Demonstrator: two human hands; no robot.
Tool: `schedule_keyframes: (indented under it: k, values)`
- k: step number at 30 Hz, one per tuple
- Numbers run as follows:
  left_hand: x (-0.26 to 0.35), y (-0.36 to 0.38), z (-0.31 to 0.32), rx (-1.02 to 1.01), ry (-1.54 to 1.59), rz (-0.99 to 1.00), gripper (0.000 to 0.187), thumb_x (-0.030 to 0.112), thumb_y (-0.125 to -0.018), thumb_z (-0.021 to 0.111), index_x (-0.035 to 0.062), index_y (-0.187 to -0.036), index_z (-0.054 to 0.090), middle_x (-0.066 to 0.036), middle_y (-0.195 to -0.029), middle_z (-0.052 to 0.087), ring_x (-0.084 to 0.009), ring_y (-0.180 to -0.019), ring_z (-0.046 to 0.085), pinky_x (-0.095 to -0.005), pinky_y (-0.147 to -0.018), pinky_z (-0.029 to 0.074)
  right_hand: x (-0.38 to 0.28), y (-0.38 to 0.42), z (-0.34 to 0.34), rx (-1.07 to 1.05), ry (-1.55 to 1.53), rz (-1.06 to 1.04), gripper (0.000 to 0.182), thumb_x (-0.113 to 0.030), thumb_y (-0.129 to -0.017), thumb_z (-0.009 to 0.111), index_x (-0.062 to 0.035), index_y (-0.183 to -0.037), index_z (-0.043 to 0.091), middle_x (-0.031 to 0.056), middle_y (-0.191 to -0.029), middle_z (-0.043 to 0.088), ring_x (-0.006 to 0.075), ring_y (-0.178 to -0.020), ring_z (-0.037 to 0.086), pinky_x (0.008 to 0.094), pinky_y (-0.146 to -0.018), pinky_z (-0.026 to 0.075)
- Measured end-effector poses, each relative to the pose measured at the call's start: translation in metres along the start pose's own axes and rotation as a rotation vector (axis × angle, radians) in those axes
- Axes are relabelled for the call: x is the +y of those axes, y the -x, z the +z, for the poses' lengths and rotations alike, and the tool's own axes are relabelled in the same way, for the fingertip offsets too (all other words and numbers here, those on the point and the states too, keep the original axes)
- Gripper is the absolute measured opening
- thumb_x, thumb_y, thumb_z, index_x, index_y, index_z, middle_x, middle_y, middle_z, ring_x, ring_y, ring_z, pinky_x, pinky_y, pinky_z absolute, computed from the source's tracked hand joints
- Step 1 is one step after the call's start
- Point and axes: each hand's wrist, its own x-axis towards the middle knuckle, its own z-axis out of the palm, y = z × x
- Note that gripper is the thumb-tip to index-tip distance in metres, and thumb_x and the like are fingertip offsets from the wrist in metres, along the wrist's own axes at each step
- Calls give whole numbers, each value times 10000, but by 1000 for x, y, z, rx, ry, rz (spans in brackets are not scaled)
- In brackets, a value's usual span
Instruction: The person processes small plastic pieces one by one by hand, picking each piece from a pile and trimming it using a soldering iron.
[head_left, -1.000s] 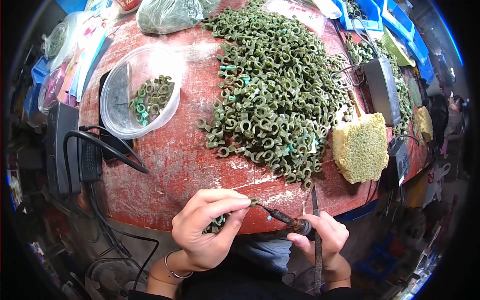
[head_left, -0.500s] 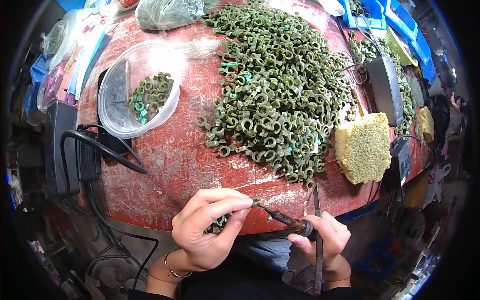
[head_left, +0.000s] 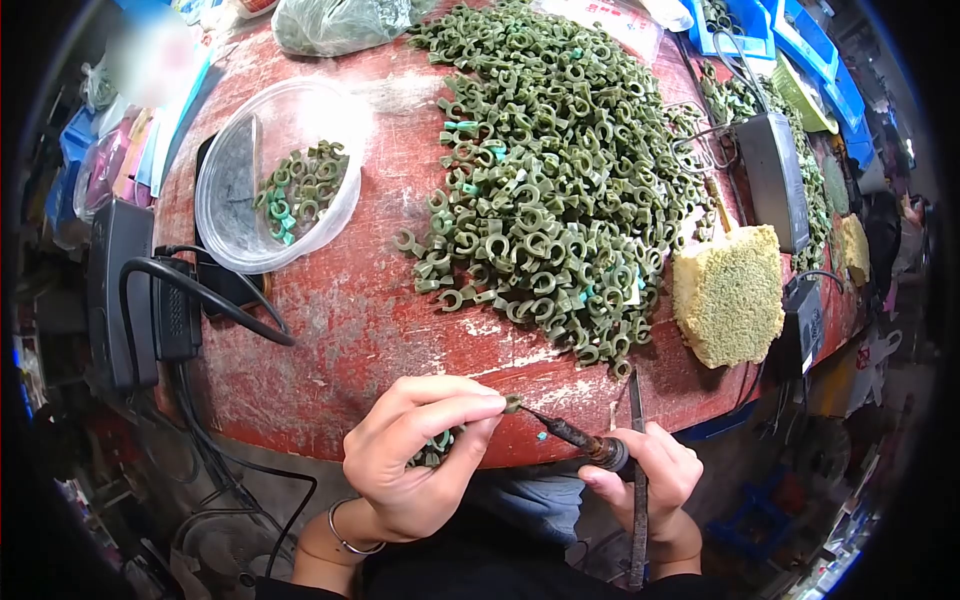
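Observation:
My left hand pinches a small green C-shaped piece between thumb and forefinger, with several more green pieces in its curled palm. My right hand grips a soldering-iron-like pen, its thin dark tip pointing left, right beside the pinched piece. A long flat metal strip like a file is also held in the right hand, standing nearly upright across the fingers. Ahead of both hands lies a large heap of green C-shaped pieces, with a few turquoise bits among them.
On the red worn table, a clear plastic tub with green pieces stands left. A yellow sponge block and a black power box are right. Black adapters and cables hang at the left edge. Blue trays stand far right.
The pen has shifted very slightly to the right, and its tip sits a little farther from the pinched piece. The left hand holds its position.

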Motion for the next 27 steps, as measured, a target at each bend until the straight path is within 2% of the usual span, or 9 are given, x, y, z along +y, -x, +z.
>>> schedule_keyframes:
  k: [5,14,18,20,21,25,27]
  values:
    - [0,0,0,4,5,-9,206,-102,-661,667,-2,-840,643,-111,-819,617,-183,-712,621,-266,-638,499,0,0,-2,-18,17,-7,421,-284,-585,796,9,-819,604,49,-586,499,154,-415,485,242,-370,382]
    - [3,-3,0,-27,22,-74,200,-89,-672,668,0,-849,646,-110,-827,622,-180,-729,619,-262,-651,491,14,10,-4,13,-367,126,391,-252,-654,764,45,-843,591,82,-584,538,164,-466,527,251,-436,411]
    - [10,-5,0,-118,144,-141,216,-68,-689,669,4,-892,653,-106,-834,627,-164,-743,615,-252,-661,482,1,7,-5,73,-594,278,365,-170,-670,766,29,-908,575,22,-566,520,85,-473,483,204,-432,369]
    - [17,-4,4,-179,187,-128,224,-56,-698,670,9,-911,655,-102,-838,629,-155,-745,612,-247,-662,479,-15,-8,-4,76,-762,375,356,-123,-680,763,14,-942,564,-13,-560,507,44,-482,458,180,-438,348]
    - [18,-3,6,-211,236,-141,216,-51,-700,672,14,-906,657,-102,-839,630,-153,-747,613,-246,-664,480,-23,-17,-6,26,-753,380,353,-83,-690,756,-9,-965,547,-48,-551,487,6,-500,438,160,-457,333]
    - [21,-4,2,-352,400,-202,193,-15,-741,651,11,-932,646,-92,-871,636,-145,-810,604,-252,-725,470,-33,-24,-1,-2,-910,413,132,-69,-728,711,-22,-764,593,-4,-559,548,22,-501,477,186,-454,365]
    - [22,-3,-4,-410,504,-264,178,10,-765,639,5,-943,641,-85,-889,638,-139,-838,595,-258,-762,460,-33,-23,-4,-73,-956,407,112,-59,-729,702,-16,-745,599,-2,-558,546,26,-504,489,193,-458,372]
